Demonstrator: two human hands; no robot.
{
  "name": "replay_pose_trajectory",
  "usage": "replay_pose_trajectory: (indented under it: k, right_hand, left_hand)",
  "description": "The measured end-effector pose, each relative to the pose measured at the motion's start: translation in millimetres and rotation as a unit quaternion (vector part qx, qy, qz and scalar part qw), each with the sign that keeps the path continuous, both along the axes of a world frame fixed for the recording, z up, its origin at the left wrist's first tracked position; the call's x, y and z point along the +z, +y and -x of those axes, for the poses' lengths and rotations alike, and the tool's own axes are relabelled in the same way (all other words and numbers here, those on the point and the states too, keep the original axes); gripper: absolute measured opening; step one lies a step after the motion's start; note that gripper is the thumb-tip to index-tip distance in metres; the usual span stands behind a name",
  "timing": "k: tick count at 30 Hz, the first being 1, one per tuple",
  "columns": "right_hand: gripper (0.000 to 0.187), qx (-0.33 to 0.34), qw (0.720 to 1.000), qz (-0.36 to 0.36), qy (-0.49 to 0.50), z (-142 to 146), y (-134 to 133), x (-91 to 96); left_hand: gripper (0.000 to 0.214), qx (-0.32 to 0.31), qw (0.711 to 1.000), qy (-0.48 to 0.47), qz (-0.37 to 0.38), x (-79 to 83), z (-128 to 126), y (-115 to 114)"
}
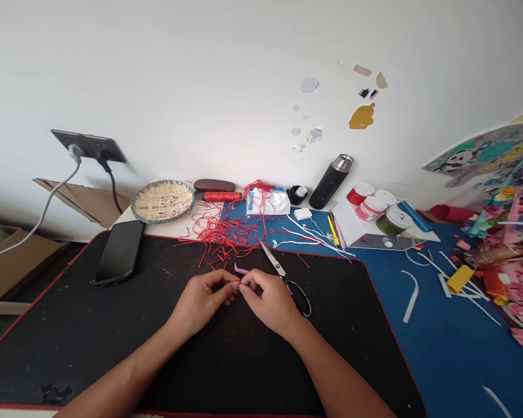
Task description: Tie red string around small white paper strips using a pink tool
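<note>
Above the black mat, my left hand (pixel 208 300) and my right hand (pixel 268 301) meet fingertip to fingertip. Both are closed in a pinch on a short piece of red cord (pixel 239 283), of which only a little shows between the fingers. A purple curved-tip tool (pixel 241 270), perhaps tweezers, sticks out behind my right hand; whether that hand touches it I cannot tell. Scissors (pixel 281 269) with black handles lie just right of my right hand. Beyond the hands spreads a loose heap of cut red cords (pixel 226 235).
A phone (pixel 118 253) lies on the mat (pixel 126 331) at left, near a woven basket (pixel 163 201). At the back are a red thread spool (pixel 222 197), a black flask (pixel 331 182) and a white box (pixel 353 229) bearing spools. Paper strips and colourful paper flowers (pixel 516 267) lie right.
</note>
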State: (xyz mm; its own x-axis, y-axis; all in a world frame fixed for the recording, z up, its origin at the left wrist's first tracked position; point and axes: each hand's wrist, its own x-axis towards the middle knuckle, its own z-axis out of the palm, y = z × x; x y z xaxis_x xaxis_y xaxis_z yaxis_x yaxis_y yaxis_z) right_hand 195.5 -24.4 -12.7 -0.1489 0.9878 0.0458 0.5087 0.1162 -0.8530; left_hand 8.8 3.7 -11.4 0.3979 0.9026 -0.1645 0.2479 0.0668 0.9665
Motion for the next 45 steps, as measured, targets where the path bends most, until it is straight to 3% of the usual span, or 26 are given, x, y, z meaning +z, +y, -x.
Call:
replay_pose_trajectory:
  k: [11, 35, 45]
  right_hand:
    - [0.008, -0.025, 1.000, 0.000, 0.000, -1.2, -0.4, 2.0]
    - [0.010, 0.024, 0.999, -0.020, -0.027, 0.2, -4.5, 2.3]
    - [0.009, 0.027, 0.999, 0.022, -0.001, 0.1, -4.0, 5.3]
  left_hand:
    - [0.030, 0.048, 0.997, -0.040, 0.048, -0.9, -3.4, 2.8]
    - [0.044, 0.113, 0.990, -0.063, 0.048, -3.3, -1.1, 5.8]
    - [0.039, 0.131, 0.985, -0.112, 0.010, 2.9, -1.7, 6.4]
